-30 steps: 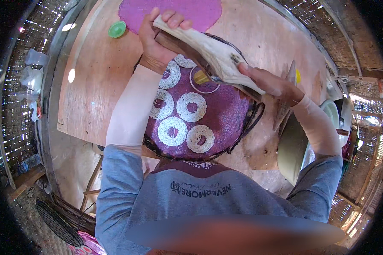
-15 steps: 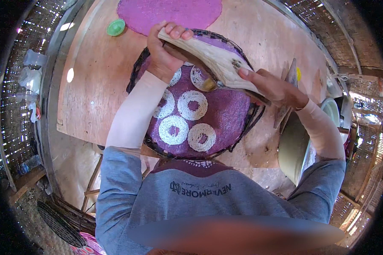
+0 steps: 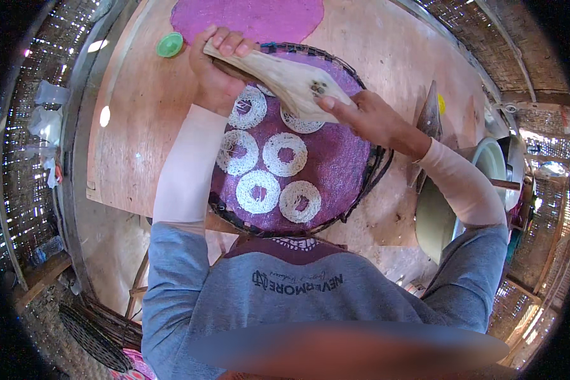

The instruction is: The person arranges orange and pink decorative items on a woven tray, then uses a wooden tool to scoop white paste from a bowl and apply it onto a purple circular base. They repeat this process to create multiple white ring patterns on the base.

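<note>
Both hands hold a long, pale wooden piece (image 3: 282, 76) with a cluster of dark spots or holes near its right end. It slants over the far part of a round tray (image 3: 253, 233) with a dark woven rim. My left hand (image 3: 216, 66) wraps round the upper left end. My right hand (image 3: 375, 119) grips the other end, its thumb on top and its other fingers hidden beneath. Purple cloth (image 3: 339, 171) covers the tray. Several white, lacy, thread-like rings (image 3: 258, 192) lie flat on it; the wood partly hides the far ones.
Beyond the tray a pink-purple cloth (image 3: 247, 19) lies on the wooden table (image 3: 133, 139), with a small green bowl (image 3: 170, 45) beside it. At the right stand a dark pointed object (image 3: 429, 114) and a large pale tub (image 3: 434, 218). Woven walls surround the table.
Both hands have shifted left with the wooden piece. More of the far left rings now show. A small rounded brownish thing beneath the wood no longer shows.
</note>
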Demonstrator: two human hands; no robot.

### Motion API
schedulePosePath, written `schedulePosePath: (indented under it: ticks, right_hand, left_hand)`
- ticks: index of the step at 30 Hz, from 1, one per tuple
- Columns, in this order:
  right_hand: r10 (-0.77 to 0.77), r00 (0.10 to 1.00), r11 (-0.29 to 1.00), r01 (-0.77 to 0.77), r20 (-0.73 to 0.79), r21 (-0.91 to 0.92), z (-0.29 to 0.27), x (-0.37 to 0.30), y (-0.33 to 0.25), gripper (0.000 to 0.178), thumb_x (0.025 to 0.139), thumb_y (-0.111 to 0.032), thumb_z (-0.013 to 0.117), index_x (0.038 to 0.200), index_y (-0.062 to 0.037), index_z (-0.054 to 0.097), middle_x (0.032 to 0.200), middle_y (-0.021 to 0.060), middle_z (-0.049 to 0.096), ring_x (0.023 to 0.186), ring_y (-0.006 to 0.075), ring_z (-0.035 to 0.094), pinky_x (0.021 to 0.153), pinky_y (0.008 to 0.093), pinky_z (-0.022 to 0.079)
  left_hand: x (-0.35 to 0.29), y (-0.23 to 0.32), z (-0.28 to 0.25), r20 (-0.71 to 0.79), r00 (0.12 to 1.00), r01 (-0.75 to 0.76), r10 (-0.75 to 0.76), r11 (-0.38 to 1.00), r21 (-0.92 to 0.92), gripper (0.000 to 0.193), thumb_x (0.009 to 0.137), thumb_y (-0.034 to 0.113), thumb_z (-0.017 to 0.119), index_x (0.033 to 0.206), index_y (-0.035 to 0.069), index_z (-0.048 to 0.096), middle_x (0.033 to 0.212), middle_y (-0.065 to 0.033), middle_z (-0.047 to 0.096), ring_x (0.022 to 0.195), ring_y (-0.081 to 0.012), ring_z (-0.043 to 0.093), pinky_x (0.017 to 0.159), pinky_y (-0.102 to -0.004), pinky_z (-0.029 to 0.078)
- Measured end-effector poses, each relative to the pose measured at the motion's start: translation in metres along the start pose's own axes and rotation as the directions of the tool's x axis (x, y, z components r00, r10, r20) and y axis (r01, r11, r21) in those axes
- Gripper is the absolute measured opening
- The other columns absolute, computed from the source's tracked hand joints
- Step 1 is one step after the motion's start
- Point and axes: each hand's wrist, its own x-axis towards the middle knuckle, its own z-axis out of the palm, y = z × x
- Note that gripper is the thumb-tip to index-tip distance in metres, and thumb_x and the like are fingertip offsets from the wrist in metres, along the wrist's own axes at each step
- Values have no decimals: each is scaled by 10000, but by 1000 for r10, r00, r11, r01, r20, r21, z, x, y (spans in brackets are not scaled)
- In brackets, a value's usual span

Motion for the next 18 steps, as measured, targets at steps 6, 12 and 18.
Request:
schedulePosePath:
  ticks: [6,12,18]
  right_hand:
    - [65,991,997,-59,119,-53,-21,-20,-4,711,782,-682,426,475,-44,486,425,12,398,382,121,418,386,282,344]
    - [85,996,992,-84,-3,95,-44,-46,-7,707,800,-655,436,801,30,609,567,60,523,504,142,526,487,282,424]
    - [-245,970,620,152,5,769,-12,-41,-23,591,819,-504,531,1104,13,533,926,109,601,839,187,573,758,269,443]
  left_hand:
    - [-17,-24,-7,-219,973,-67,68,998,13,295,823,272,490,564,166,396,532,20,381,579,-145,392,628,-297,375]
    - [-18,-17,39,235,951,98,-203,915,392,713,741,370,675,1290,33,366,1224,-136,466,1184,-274,398,1010,-394,311]
    - [-36,-33,74,317,940,-333,-121,-142,932,598,659,155,760,1161,1,474,1165,-110,537,1063,-217,515,920,-328,403]
